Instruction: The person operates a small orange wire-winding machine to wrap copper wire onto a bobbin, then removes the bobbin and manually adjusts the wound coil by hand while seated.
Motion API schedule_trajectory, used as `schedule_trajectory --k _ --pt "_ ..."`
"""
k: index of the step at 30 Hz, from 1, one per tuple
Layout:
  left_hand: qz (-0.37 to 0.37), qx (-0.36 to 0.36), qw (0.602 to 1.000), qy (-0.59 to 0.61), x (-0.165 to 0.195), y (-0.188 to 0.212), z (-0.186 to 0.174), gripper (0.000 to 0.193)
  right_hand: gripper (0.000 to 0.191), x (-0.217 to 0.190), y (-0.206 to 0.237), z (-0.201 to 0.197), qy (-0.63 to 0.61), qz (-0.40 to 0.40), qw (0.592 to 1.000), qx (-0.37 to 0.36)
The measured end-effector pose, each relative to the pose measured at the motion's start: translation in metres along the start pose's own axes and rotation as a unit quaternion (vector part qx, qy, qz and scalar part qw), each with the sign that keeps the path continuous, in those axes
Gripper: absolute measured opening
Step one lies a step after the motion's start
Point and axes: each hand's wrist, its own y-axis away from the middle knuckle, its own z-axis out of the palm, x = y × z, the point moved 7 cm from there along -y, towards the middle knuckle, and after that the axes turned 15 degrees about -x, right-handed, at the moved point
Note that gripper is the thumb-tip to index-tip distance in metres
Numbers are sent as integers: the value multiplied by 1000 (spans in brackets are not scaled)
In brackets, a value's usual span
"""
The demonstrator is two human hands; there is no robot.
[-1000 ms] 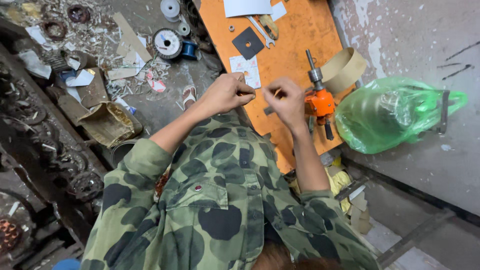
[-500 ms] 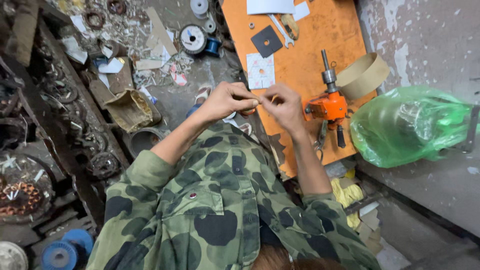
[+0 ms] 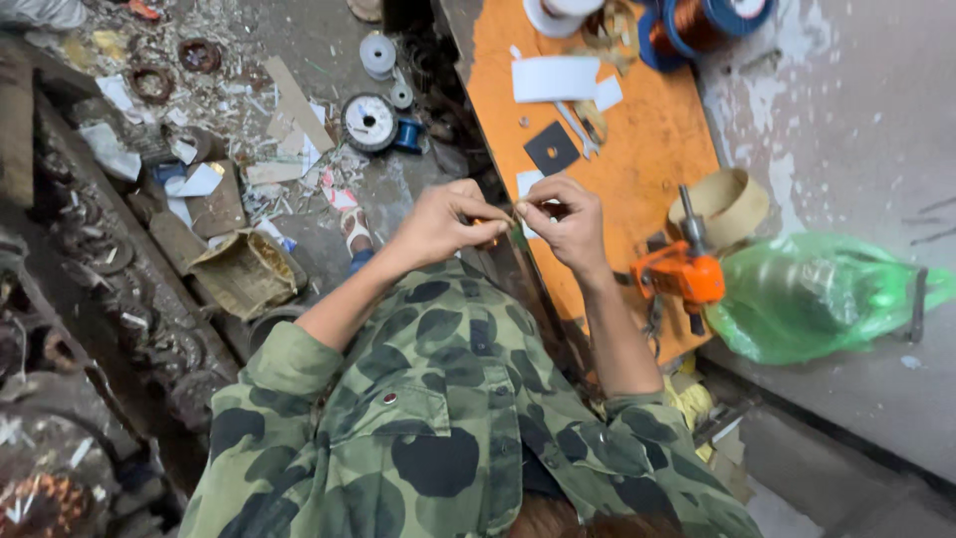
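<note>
The left hand (image 3: 438,224) and the right hand (image 3: 566,217) pinch together a small thin piece (image 3: 498,216) between their fingertips. It is held above the edge of the orange worktop (image 3: 647,149), near a black square plate (image 3: 552,147) and an orange hand drill (image 3: 679,271).

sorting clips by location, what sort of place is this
Probably a motor-rewinding repair workshop: a spool of copper wire and an orange hand-cranked tool sit on the orange workbench, with scrap littering the floor.

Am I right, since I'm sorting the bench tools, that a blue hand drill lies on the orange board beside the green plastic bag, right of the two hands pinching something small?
Not quite: the head view shows the hand drill is orange, not blue. It does lie on the orange board beside the green plastic bag, right of the left hand and right hand, which pinch something small.
</note>
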Motion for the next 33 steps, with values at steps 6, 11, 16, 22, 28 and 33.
schedule_trajectory --k 6,11,16,22,28,33 --pt "36 57 997 38 -10 22 -105 18 11 -49 -85 56 133 -64 989 -8" --pt "27 137 987 -79 -7 60 -181 19 9 -57 -164 108 80 10 996 -38" --pt "-38 177 981 73 -40 93 -230 19 18 -49 -219 168 -168 94 978 -83" --pt "-8 224 952 207 -67 104 -261 21 28 -120 -242 208 276 -256 922 -86" --pt "20 250 911 328 -65 92 -304 23 26 -91 -311 209 90 -151 980 -97" --pt "-1 299 912 282 -82 96 -374 20 20 -37 -406 232 -42 -101 980 -169"
